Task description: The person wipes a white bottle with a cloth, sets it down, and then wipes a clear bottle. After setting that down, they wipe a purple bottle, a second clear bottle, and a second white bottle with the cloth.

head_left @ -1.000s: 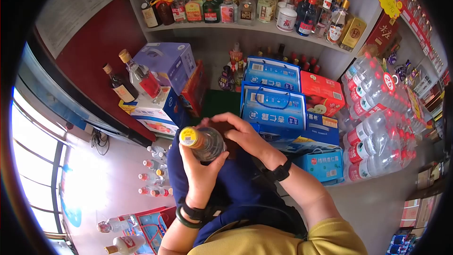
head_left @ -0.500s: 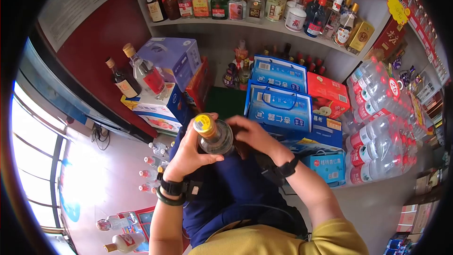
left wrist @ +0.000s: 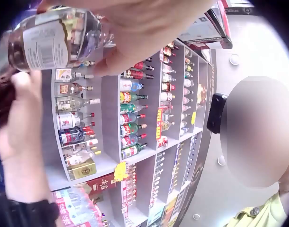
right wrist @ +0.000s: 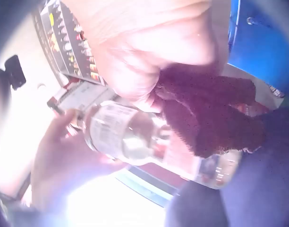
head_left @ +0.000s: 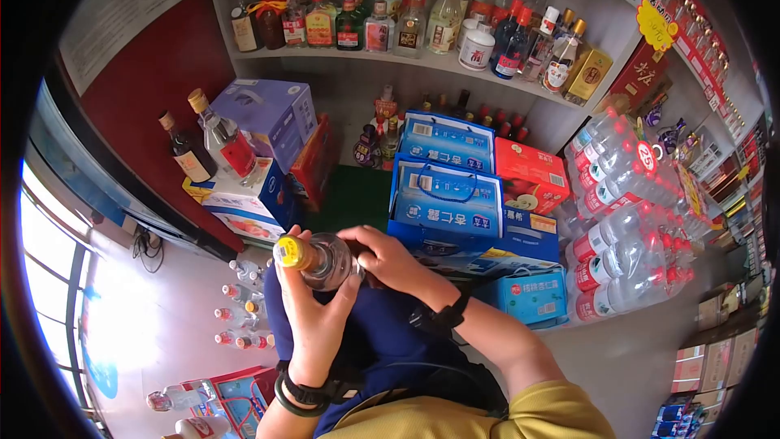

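Observation:
A clear glass liquor bottle with a yellow cap is held in my left hand, its cap end tilted toward me in the head view. The fingers and thumb curl round it near the neck and shoulder. A white label with a barcode shows on the bottle in the left wrist view. My right hand is at the lower end of the bottle. It grips a dark maroon cloth that lies against the glass in the right wrist view. The palm side of the right hand is hidden in the head view.
Blue drink cartons stand ahead on the right, beside shrink-wrapped water bottles. Two bottles stand on a white-and-blue box at left. Several bottles are on the floor to my left. A shelf of liquor runs across the back.
The head view has shifted, sliding the scene left. The bottle has tipped so more of its side shows. My right hand, blurred half a second ago, is now close against the bottle's lower end.

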A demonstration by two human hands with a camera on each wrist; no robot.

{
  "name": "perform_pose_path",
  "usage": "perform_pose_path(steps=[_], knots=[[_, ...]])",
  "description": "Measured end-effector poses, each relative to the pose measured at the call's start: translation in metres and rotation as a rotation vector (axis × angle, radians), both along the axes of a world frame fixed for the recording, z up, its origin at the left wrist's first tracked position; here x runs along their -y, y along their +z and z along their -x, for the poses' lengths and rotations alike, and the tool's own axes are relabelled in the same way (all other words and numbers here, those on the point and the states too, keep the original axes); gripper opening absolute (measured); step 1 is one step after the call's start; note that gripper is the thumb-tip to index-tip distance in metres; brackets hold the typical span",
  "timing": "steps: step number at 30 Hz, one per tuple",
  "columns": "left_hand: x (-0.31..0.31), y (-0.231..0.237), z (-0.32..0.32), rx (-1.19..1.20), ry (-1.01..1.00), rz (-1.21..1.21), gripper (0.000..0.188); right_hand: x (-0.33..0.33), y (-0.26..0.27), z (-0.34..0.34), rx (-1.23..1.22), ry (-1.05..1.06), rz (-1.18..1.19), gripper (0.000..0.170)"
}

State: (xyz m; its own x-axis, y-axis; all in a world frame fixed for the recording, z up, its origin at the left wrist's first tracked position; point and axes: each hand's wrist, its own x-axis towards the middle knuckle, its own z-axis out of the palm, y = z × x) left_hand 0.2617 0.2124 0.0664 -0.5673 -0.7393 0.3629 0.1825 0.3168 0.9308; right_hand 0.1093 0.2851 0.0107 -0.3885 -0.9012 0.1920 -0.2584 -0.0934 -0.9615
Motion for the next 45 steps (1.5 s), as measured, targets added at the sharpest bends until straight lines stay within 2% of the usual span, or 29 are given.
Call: perform_pose_path(steps=[3,4,5,7,8,10,13,15,16,17,19,21,23,25,26,27,28,29,31,32,33,34,35,36,37,39,41,43,45], knots=[[-0.001,-0.002,0.01,-0.028,0.052,-0.045,0.045,-0.01,-0.016,0.001,-0.104,-0.049,-0.018,0.044],[0.003,-0.006,0.014,-0.079,0.069,-0.119,0.036,-0.014,-0.012,0.008,0.065,-0.04,-0.114,0.045],[0.012,-0.011,0.012,-0.078,-0.061,-0.077,0.036,-0.017,0.004,0.012,0.234,-0.036,-0.207,0.046],[0.021,-0.001,0.019,-0.074,-0.12,-0.066,0.024,-0.018,0.028,0.018,0.44,-0.028,0.022,0.045],[0.028,0.001,0.021,-0.069,-0.12,-0.063,0.024,-0.018,0.05,0.015,0.364,-0.035,0.168,0.046],[0.041,0.003,0.021,-0.059,-0.382,0.005,0.031,-0.017,0.063,0.014,0.337,0.011,0.107,0.047],[0.053,0.002,0.021,-0.092,-0.369,0.009,0.039,-0.012,0.042,0.015,0.314,0.039,0.047,0.046],[0.064,-0.005,0.015,-0.142,-0.334,-0.007,0.045,-0.017,0.003,0.025,-0.036,0.051,-0.252,0.044],[0.07,-0.006,0.009,-0.062,-0.275,0.017,0.045,-0.021,-0.015,0.029,-0.277,0.02,-0.273,0.044],[0.075,-0.007,0.003,0.023,-0.216,0.039,0.046,-0.024,-0.015,0.032,-0.27,0.025,-0.273,0.044],[0.076,-0.005,-0.006,-0.009,-0.203,0.004,0.052,-0.029,-0.005,0.035,0.319,-0.041,-0.322,0.045],[0.065,-0.005,-0.005,-0.2,-0.208,-0.188,0.053,-0.019,0.019,0.033,0.285,-0.071,-0.005,0.046],[0.062,-0.007,-0.004,-0.177,-0.18,-0.178,0.053,-0.003,0.043,0.025,0.271,-0.021,0.096,0.046],[0.057,-0.012,-0.002,-0.167,-0.103,-0.136,0.045,0.018,0.04,0.009,-0.059,0.009,0.201,0.047],[0.051,-0.01,0.002,-0.201,-0.057,-0.151,0.042,0.022,0.041,-0.002,0.054,0.07,0.091,0.048],[0.045,-0.009,0.006,-0.232,-0.01,-0.168,0.039,0.031,0.024,-0.007,0.068,0.045,0.19,0.05],[0.041,-0.007,0.008,-0.201,0.053,-0.132,0.033,0.025,0.011,-0.005,0.009,0.054,0.029,0.05],[0.04,-0.005,0.008,-0.231,0.039,-0.22,0.032,0.016,0.004,0.0,-0.05,0.062,-0.133,0.051],[0.048,-0.007,0.005,-0.206,-0.064,-0.196,0.033,0.001,-0.019,0.016,-0.367,0.03,-0.234,0.045],[0.052,-0.009,0.004,-0.202,-0.065,-0.201,0.033,-0.005,-0.018,0.025,-0.106,0.024,-0.338,0.042],[0.058,-0.011,0.005,-0.236,-0.212,-0.151,0.032,-0.01,-0.004,0.031,-0.074,0.01,-0.272,0.044],[0.06,-0.011,0.008,-0.269,-0.362,-0.101,0.031,-0.013,0.011,0.035,0.09,-0.004,-0.223,0.044],[0.058,-0.008,0.013,-0.263,-0.374,-0.108,0.031,-0.015,0.028,0.038,0.254,-0.018,-0.172,0.045],[0.055,0.001,0.018,-0.261,-0.412,-0.1,0.029,-0.013,0.037,0.039,0.163,-0.02,0.0,0.045],[0.053,0.007,0.023,-0.262,-0.449,-0.089,0.027,-0.013,0.047,0.034,0.162,-0.026,0.002,0.045],[0.048,0.011,0.031,-0.296,-0.458,-0.136,0.025,-0.008,0.066,0.022,0.218,0.111,0.003,0.045],[0.054,0.01,0.029,-0.195,-0.313,0.194,0.028,0.001,0.031,0.024,0.121,0.106,0.117,0.043],[0.059,0.007,0.02,-0.166,-0.278,0.268,0.028,-0.006,0.002,0.036,-0.161,0.149,-0.191,0.038],[0.054,0.016,0.008,-0.036,-0.309,0.041,0.026,-0.013,-0.009,0.047,-0.402,0.114,-0.292,0.036]])
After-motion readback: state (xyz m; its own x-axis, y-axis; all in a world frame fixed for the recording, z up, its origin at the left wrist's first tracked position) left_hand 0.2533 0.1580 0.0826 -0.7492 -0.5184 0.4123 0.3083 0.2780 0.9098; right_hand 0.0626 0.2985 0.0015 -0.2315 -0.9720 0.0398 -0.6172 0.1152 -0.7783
